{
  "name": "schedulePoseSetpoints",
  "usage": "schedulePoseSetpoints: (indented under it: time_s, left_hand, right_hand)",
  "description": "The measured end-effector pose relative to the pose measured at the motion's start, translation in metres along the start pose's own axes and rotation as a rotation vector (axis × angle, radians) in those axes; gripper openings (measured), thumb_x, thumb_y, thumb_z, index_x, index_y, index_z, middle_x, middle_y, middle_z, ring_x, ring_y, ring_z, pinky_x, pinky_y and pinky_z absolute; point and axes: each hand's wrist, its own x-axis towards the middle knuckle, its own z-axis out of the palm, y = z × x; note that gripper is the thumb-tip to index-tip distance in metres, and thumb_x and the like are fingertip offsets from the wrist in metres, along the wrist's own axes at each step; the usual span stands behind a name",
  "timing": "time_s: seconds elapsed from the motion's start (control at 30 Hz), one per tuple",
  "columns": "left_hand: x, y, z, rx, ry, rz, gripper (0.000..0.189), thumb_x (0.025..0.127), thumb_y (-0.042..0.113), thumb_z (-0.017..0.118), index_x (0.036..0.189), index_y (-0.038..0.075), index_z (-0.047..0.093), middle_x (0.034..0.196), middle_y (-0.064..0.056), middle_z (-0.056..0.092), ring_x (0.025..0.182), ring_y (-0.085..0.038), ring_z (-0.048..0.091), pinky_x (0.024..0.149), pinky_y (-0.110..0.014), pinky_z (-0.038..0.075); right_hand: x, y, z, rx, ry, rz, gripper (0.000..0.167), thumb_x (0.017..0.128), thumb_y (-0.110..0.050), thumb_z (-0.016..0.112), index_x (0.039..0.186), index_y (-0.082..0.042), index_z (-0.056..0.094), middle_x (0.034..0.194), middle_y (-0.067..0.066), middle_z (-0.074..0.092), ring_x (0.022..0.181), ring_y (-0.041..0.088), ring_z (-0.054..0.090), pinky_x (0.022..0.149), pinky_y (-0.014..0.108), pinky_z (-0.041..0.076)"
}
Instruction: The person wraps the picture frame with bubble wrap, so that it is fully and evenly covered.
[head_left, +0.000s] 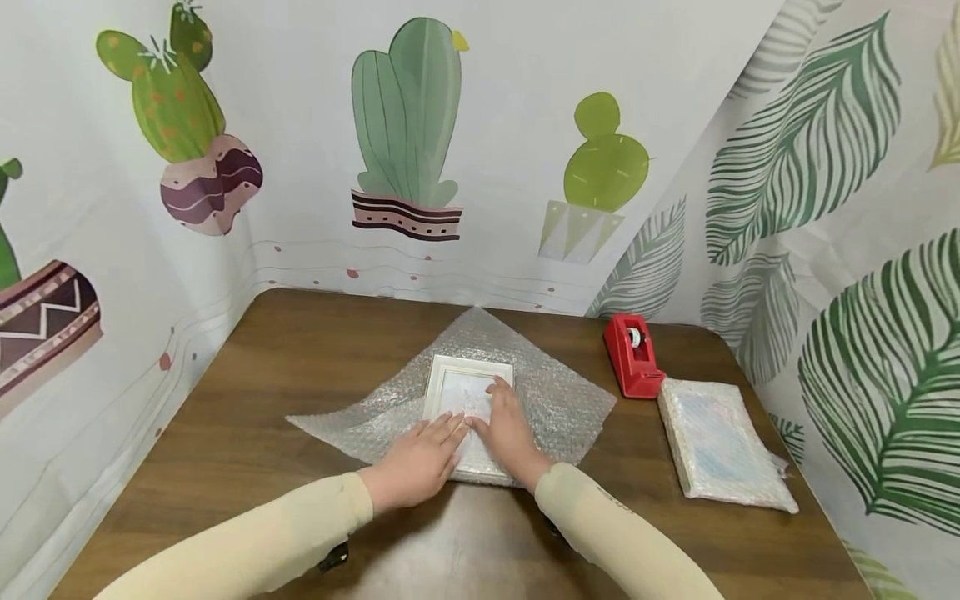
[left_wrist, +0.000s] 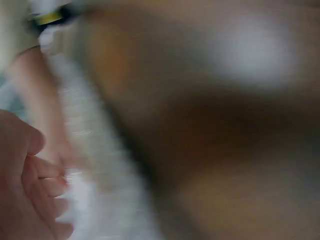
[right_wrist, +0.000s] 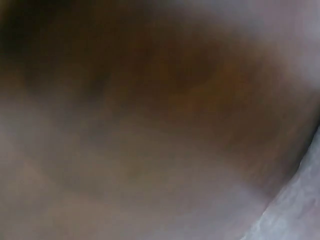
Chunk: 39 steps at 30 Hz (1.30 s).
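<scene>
A white picture frame (head_left: 474, 364) lies on a sheet of bubble wrap (head_left: 564, 392), with a layer of the wrap over its lower part. My left hand (head_left: 422, 458) rests on that covered part from the left, its fingers extended. From the right, my right hand (head_left: 512, 429) lies on the frame with fingers reaching toward the top right corner. The thumbs and fingertips come close together near the middle. In the left wrist view, the left hand (left_wrist: 22, 185) shows at the left edge beside blurred wrap. The right wrist view is mostly blur.
A red tape dispenser (head_left: 636, 358) stands at the back right of the brown table (head_left: 247, 392). In front of it, near the right edge, lies a bubble-wrapped flat rectangular item (head_left: 720, 442). A patterned cloth wall (head_left: 495, 142) encloses the back and sides.
</scene>
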Motion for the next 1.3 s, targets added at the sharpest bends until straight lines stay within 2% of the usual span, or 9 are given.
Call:
schedulePoseSetpoints:
  time_s: [0.07, 0.13, 0.37, 0.5, 0.67, 0.8, 0.93, 1.1, 1.3]
  left_hand:
    - [-0.006, -0.005, 0.016, 0.062, 0.029, -0.022, 0.051, 0.106, 0.026, 0.05, 0.149, 0.0, 0.05, 0.159, -0.018, 0.047, 0.148, -0.035, 0.045, 0.12, -0.057, 0.039]
    - [-0.01, -0.015, 0.027, 0.038, 0.054, -0.065, 0.053, 0.105, 0.031, 0.051, 0.15, 0.003, 0.05, 0.162, -0.015, 0.044, 0.152, -0.035, 0.041, 0.122, -0.057, 0.035]
    - [-0.015, -0.038, 0.048, -0.288, 0.096, -0.049, 0.058, 0.106, 0.032, 0.053, 0.156, 0.005, 0.041, 0.168, -0.024, 0.026, 0.156, -0.049, 0.021, 0.123, -0.067, 0.024]
    - [-0.012, -0.037, 0.046, -0.36, 0.067, -0.095, 0.06, 0.106, 0.032, 0.051, 0.159, 0.007, 0.036, 0.17, -0.024, 0.018, 0.157, -0.05, 0.014, 0.123, -0.072, 0.02]
    - [-0.004, -0.02, 0.031, -0.254, 0.032, -0.192, 0.062, 0.104, 0.029, 0.054, 0.155, -0.002, 0.038, 0.168, -0.022, 0.026, 0.156, -0.05, 0.02, 0.123, -0.07, 0.021]
    - [0.006, -0.004, 0.029, -0.071, 0.007, -0.16, 0.06, 0.105, 0.031, 0.052, 0.152, -0.004, 0.043, 0.164, -0.02, 0.037, 0.155, -0.04, 0.031, 0.126, -0.061, 0.027]
    - [0.014, 0.006, 0.036, 0.011, -0.024, -0.151, 0.06, 0.107, 0.036, 0.045, 0.154, 0.0, 0.042, 0.164, -0.016, 0.039, 0.155, -0.034, 0.034, 0.127, -0.055, 0.027]
    - [0.018, 0.01, 0.036, 0.032, -0.078, -0.199, 0.063, 0.107, 0.042, 0.044, 0.157, 0.003, 0.039, 0.167, -0.013, 0.034, 0.157, -0.031, 0.031, 0.13, -0.052, 0.022]
    - [0.024, 0.007, 0.036, -0.046, -0.182, -0.24, 0.073, 0.106, 0.052, 0.042, 0.16, 0.006, 0.032, 0.172, -0.012, 0.022, 0.161, -0.031, 0.019, 0.132, -0.053, 0.012]
  right_hand:
    - [0.001, -0.001, 0.0, -0.017, -0.002, 0.029, 0.065, 0.093, -0.033, 0.074, 0.137, 0.006, 0.046, 0.157, 0.03, 0.04, 0.144, 0.046, 0.044, 0.12, 0.054, 0.039]
    - [0.001, -0.001, 0.0, -0.029, -0.027, 0.056, 0.072, 0.094, -0.038, 0.071, 0.144, 0.005, 0.043, 0.16, 0.028, 0.037, 0.147, 0.044, 0.041, 0.122, 0.054, 0.037]
    - [0.001, -0.001, -0.003, -0.037, -0.111, 0.077, 0.078, 0.097, -0.041, 0.066, 0.156, -0.001, 0.034, 0.166, 0.024, 0.031, 0.155, 0.042, 0.031, 0.126, 0.056, 0.029]
    - [0.002, -0.001, -0.006, -0.117, -0.143, 0.024, 0.068, 0.1, -0.042, 0.06, 0.158, -0.014, 0.039, 0.17, 0.019, 0.026, 0.157, 0.039, 0.027, 0.126, 0.061, 0.027]
    - [0.002, -0.002, -0.007, -0.244, -0.197, -0.039, 0.054, 0.105, -0.047, 0.048, 0.154, -0.025, 0.048, 0.172, 0.012, 0.024, 0.16, 0.035, 0.023, 0.125, 0.066, 0.025]
    - [0.001, -0.003, -0.008, -0.259, -0.225, -0.033, 0.052, 0.107, -0.046, 0.044, 0.154, -0.025, 0.048, 0.172, 0.012, 0.023, 0.16, 0.036, 0.021, 0.125, 0.066, 0.023]
    - [0.001, -0.002, -0.009, -0.246, -0.236, -0.03, 0.049, 0.109, -0.04, 0.041, 0.155, -0.025, 0.046, 0.172, 0.012, 0.024, 0.16, 0.037, 0.019, 0.126, 0.066, 0.022]
    - [0.004, 0.002, -0.01, -0.195, -0.267, -0.052, 0.048, 0.11, -0.035, 0.039, 0.156, -0.022, 0.046, 0.171, 0.016, 0.023, 0.16, 0.042, 0.017, 0.125, 0.07, 0.019]
    - [0.011, 0.006, -0.022, -0.039, -0.312, -0.035, 0.053, 0.109, -0.029, 0.04, 0.156, -0.006, 0.041, 0.168, 0.029, 0.02, 0.155, 0.055, 0.017, 0.123, 0.073, 0.017]
